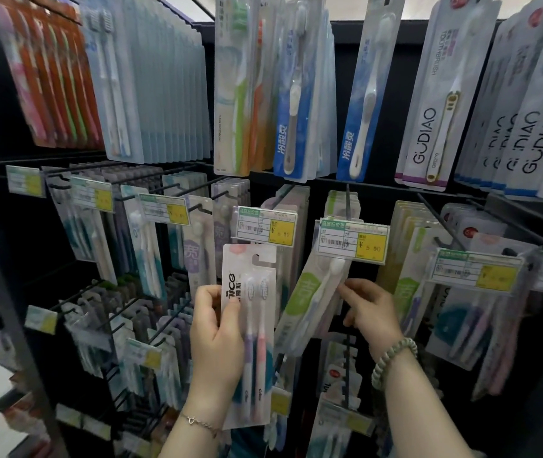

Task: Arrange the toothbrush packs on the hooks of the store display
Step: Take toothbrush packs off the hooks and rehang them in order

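My left hand [215, 332] grips a white two-brush pack [251, 312] with a purple and a pink toothbrush, upright, its hang tab just under a price tag [264, 225]. My right hand [371, 310] pinches the right edge of a tilted green-labelled toothbrush pack [309, 299], which hangs below another price tag [352, 238]. The hook [347, 201] above that tag carries more packs behind it.
Black wire hooks [442, 219] stick out of a black display panel in rows, most loaded with toothbrush packs. GUDIAO packs [432, 104] and blue packs [361, 94] hang on the top row. Price tags [476, 267] front the hooks on the right.
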A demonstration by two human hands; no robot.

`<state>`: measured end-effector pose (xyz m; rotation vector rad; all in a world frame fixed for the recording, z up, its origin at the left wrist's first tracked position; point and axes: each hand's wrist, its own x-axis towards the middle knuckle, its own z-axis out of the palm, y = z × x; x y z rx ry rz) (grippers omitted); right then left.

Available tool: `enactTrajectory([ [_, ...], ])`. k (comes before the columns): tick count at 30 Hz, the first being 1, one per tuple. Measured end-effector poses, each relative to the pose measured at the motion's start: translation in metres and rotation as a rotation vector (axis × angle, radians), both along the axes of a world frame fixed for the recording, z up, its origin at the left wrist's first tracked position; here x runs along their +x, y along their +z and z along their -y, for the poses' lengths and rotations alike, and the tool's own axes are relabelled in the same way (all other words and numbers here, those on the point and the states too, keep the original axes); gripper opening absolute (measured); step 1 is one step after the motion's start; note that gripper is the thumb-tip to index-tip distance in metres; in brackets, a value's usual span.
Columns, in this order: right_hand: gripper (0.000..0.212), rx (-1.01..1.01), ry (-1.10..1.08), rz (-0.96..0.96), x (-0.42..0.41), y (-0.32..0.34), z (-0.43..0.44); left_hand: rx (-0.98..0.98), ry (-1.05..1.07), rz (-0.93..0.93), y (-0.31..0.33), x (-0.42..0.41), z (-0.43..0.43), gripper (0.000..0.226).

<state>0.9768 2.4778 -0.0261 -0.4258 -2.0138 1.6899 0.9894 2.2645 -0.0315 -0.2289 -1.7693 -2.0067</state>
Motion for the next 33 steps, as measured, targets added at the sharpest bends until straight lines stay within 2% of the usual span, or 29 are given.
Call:
enactTrajectory([
  [5, 0.008, -0.002, -0.01, -0.065, -0.003, -0.012, 0.006, -0.004, 0.0, 0.003, 0.0, -0.002, 0.006, 0.009],
  [14, 0.008, -0.056, -0.075, -0.221, -0.002, -0.014, 0.009, -0.009, -0.079, 0.016, 0.0, -0.007, 0.001, 0.011],
  [30, 0.019, 0.153, -0.123, -0.309, 0.006, -0.004, 0.002, 0.016, -0.178, 0.064, 0.007, -0.002, -0.004, 0.016],
  [33, 0.012, 0.211, -0.141, -0.282, 0.005, -0.007, -0.002, 0.004, -0.174, 0.071, 0.007, -0.001, -0.001, 0.017],
])
